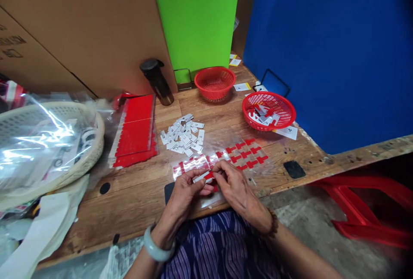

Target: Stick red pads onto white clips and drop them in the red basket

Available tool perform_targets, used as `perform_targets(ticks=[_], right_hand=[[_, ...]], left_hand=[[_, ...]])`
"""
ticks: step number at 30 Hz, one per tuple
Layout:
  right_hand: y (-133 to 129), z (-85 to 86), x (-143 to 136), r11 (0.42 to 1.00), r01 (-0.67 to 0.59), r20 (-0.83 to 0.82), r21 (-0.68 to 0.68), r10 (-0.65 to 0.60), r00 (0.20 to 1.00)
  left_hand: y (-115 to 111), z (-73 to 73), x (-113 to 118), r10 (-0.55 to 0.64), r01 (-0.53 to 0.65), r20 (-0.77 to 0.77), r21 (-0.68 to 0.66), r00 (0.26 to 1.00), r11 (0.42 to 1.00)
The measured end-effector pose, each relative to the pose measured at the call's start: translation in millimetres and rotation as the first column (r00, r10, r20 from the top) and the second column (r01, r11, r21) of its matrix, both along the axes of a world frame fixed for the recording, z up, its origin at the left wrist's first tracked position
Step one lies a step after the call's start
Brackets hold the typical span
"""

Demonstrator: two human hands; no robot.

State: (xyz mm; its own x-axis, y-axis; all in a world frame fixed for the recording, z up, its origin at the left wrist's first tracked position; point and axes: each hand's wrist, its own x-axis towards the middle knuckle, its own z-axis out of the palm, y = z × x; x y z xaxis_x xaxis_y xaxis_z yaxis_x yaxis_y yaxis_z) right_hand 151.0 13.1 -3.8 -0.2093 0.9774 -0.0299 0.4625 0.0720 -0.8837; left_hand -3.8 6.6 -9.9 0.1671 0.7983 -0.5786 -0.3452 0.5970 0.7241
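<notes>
Near the table's front edge, my left hand (pixel 187 189) pinches a small white piece (pixel 200 177). My right hand (pixel 232 187) closes its fingertips on a red piece (pixel 209 176) at the right end of the white one; the two hands nearly touch. Beneath and beyond them lies a clear plastic sheet with rows of red shapes (pixel 245 154). A loose pile of small white pieces with dark marks (pixel 185 136) lies behind the sheet's left part. The fingertips partly cover the held pieces.
A red basket (pixel 215 82) stands at the back; another, holding white and red pieces (pixel 265 119), is at right. Stacked red sheets (pixel 137 119), a dark bottle (pixel 158 82) and a large cream basket (pixel 97 141) with plastic bags are at left. Blue board (pixel 329 55) stands right.
</notes>
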Motion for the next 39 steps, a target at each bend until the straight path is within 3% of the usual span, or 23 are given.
perform_targets(ticks=[7, 20, 28, 34, 39], right_hand=[[4, -1.4, 0, 0.999, -0.023, 0.076, 0.023, 0.022, 0.997], [0, -12.0, -3, 0.977, -0.071, 0.241, 0.200, 0.021, 0.970], [-6, -11.9, -8, 0.959, -0.034, 0.357, 0.281, -0.072, 0.931], [0, -12.8, -5, 0.960, 0.052, 0.290, 0.276, -0.135, 0.947], [16, -21.6, 9, 0.988, 0.104, 0.032, 0.118, -0.109, 0.994]], left_hand=[[1, -1.1, 1, 0.017, -0.017, -0.016, -0.021, 1.000, 1.000], [-4, -2.8, 6, 0.028, -0.026, -0.077, 0.031, 0.997, 0.999], [-4, -2.2, 5, 0.028, -0.018, -0.161, 0.067, 0.987, 0.998], [-2, -4.3, 2, 0.051, -0.049, -0.124, 0.023, 0.991, 0.999], [-2, -4.4, -2, 0.064, -0.066, -0.051, -0.038, 0.997, 0.997]])
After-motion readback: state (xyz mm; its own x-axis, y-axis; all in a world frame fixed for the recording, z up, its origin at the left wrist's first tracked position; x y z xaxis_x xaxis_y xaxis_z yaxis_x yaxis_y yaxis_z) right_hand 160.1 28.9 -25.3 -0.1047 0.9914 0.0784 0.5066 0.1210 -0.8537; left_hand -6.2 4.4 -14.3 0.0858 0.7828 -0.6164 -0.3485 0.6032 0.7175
